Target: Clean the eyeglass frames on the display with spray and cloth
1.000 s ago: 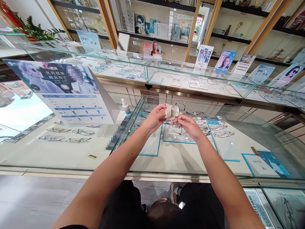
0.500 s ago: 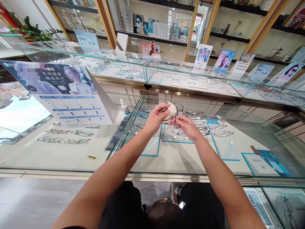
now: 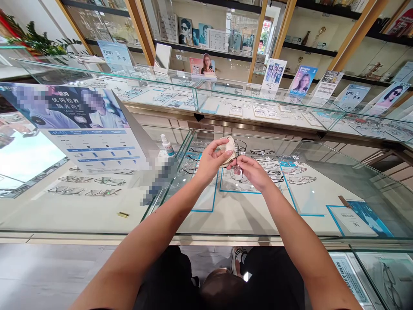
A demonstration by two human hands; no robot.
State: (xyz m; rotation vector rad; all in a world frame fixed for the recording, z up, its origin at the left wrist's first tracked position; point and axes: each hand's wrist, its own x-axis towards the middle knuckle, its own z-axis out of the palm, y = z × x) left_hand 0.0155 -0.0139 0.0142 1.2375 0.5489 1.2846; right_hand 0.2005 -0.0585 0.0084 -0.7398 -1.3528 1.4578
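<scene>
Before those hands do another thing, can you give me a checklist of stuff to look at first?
1. Left hand holding the cloth: ok.
2. Right hand gripping the glasses: ok.
3. Whole pair in plain view: not ok, the cloth and hands cover part.
4. Glasses free of smudges: cannot tell, too small to see.
5. White bottle standing upright, apart from both hands: ok.

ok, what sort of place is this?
Most likely an optician's shop: rows of eyeglasses lie in glass display cases, and an advert card behind shows someone in sunglasses.
</scene>
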